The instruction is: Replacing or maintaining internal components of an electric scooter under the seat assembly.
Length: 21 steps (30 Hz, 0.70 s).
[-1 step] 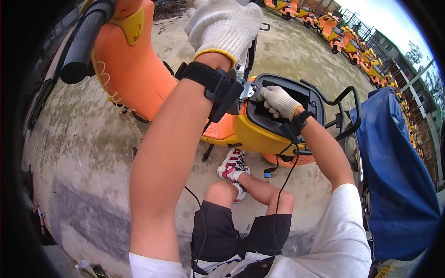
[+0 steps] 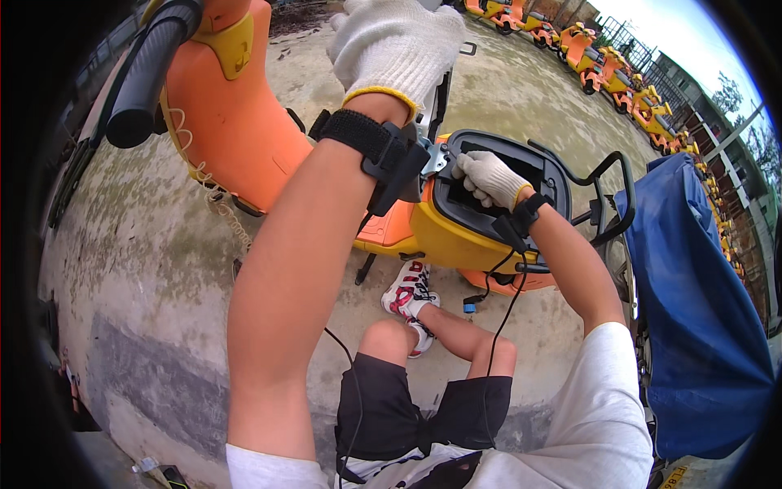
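A yellow and orange scooter point(image 2: 456, 232) stands in front of me with its under-seat compartment point(image 2: 533, 167) uncovered. At the compartment's front edge, a metal hinge bracket point(image 2: 437, 157) meets a raised panel, likely the seat point(image 2: 441, 102), mostly hidden behind my left arm. My left hand point(image 2: 399, 49), in a white knit glove, is curled at the top of that raised part; its fingertips and what they grip are hidden. Beside the hinge, my gloved right hand point(image 2: 490, 179) is closed with fingers pinched over the compartment's front rim. Whatever it holds is too small to name.
The scooter's handlebar grip point(image 2: 147, 81) juts in at upper left. A black rear rack point(image 2: 615, 196) and a blue tarp point(image 2: 692, 318) are at right. A cable with a blue connector point(image 2: 470, 308) hangs below the body. Several yellow-orange scooters point(image 2: 611, 73) line the far fence.
My left hand has shifted very slightly to the right. My right hand and the scooter look the same.
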### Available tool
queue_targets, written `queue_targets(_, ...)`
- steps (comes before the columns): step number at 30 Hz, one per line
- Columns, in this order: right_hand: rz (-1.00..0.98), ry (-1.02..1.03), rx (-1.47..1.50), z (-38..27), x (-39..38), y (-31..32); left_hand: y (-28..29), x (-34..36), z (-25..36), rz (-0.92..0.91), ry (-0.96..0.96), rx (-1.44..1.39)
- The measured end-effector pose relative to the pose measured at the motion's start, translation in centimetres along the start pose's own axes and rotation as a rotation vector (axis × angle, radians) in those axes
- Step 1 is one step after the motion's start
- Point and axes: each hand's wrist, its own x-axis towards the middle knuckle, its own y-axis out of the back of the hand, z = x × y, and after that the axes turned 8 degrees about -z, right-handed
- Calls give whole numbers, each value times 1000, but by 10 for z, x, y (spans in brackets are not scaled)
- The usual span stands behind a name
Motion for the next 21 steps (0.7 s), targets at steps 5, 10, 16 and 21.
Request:
queue_targets(5, -25, -44, -284, -11, 12, 43, -11, 13, -6, 16, -58, 52)
queue_targets(10, 86, -37, -609, -31, 61, 73, -28, 36, -19, 39, -172, 136)
queue_targets(16, 591, 150, -1010, -38, 93, 66, -37, 33, -12, 133, -288, 200)
queue_targets(21, 575, 224, -513, -37, 59, 76, -36, 32, -11, 105, -255, 206)
